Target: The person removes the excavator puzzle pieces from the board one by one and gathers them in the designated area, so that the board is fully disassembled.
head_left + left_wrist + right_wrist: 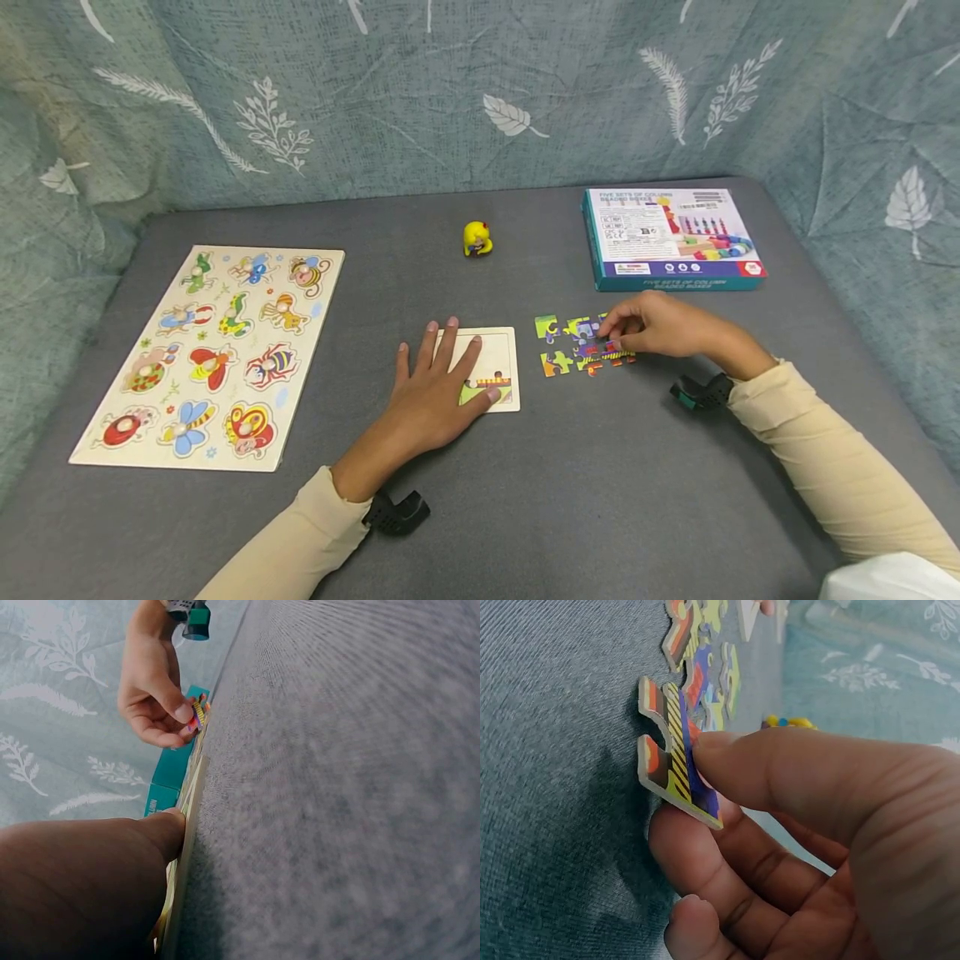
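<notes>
My left hand [431, 404] lies with fingers spread over a small wooden puzzle tray [498, 346], its thumb [169, 829] on the near part. A little picture of track and green ground shows low in the tray, partly under the thumb. To the right, my right hand [663, 329] pinches a jigsaw piece [676, 761] between thumb and fingers. The piece is tilted and has yellow-black stripes, blue and orange on it. Several loose jigsaw pieces [558, 364] lie on the table between the tray and my right hand, some partly hidden by its fingers.
A large wooden insect peg board [251, 329] lies at the left. A small yellow toy figure [477, 239] stands at the back middle. The teal-edged bead set box [671, 237] lies at the back right, beyond my right hand. A leaf-patterned cloth [420, 100] hangs behind the grey table.
</notes>
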Demonstrator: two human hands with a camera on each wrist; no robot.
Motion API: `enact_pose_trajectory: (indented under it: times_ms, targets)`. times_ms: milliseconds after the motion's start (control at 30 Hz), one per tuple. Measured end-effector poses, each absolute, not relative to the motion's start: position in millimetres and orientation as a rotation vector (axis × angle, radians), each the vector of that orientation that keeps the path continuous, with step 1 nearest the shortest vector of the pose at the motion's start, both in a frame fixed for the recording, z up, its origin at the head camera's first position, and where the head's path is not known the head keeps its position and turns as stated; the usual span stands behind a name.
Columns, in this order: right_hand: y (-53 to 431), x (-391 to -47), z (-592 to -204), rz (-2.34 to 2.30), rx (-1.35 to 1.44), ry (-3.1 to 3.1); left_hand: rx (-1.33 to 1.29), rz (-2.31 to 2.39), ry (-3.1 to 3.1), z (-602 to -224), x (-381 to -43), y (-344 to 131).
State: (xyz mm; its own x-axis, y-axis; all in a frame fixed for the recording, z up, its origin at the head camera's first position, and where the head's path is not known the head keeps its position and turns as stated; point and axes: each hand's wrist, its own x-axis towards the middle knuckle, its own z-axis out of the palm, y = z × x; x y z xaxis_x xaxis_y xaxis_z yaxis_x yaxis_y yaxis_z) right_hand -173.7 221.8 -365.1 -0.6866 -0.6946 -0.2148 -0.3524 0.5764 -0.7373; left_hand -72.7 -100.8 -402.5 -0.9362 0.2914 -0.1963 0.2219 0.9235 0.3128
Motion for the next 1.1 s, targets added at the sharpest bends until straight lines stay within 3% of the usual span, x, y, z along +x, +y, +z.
enact_pose_trajectory:
  times_ms: [567, 1100]
  targets:
    - [230, -177, -353, -0.861, -0.876, 2.445, 0.394, 0.441, 2.842, -403, -72, -102]
    - [194, -180, -347, -0.891, -0.916, 2.457, 0.532, 0.773, 2.713, -397, -75, -119]
